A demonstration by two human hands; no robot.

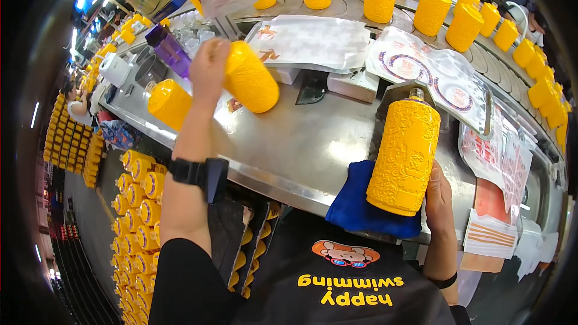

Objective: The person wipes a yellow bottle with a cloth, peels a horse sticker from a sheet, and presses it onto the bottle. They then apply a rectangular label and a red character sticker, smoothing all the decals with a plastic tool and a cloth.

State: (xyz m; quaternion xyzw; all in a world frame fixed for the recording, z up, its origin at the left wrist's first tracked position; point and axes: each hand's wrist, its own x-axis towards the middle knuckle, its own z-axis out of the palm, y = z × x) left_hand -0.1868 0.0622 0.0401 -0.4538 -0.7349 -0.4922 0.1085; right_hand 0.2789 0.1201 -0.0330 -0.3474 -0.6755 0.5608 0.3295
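1. Curling snugly round the upper part of a tilted yellow bottle [253, 81], the left hand [211, 63] had its fingers closed, and we saw the bottle over the bench's [289, 138] left half, its base angled down and to the right. A hold up there, we judged, left the lower body uncovered.

2. Over to the right hand [439, 201]! We caught it part-open, thumb along the lower side of an embossed yellow bottle [402, 153]; the bottle hid its other fingers, so we could not tell how firm the hold was.

3. And that embossed bottle lay at the bench's front edge, neck pointing away from the person, base end above a blue cloth [346, 201]. We took the cloth for padding, sparing the raised pattern from hard metal.

4. Left of the left arm we had a third bottle [167, 103], leaning in our view, near a purple flask [171, 51], both handy to that side.

5. Up ahead, white sheets [313, 39] overlapped a white box [352, 86], which seemed to prop them, with a clear printed sheet [400, 63] beside them, probably set within easy reach.

6. Beyond, we followed the conveyor [347, 7] curving past, lined with more yellow bottles [465, 27].
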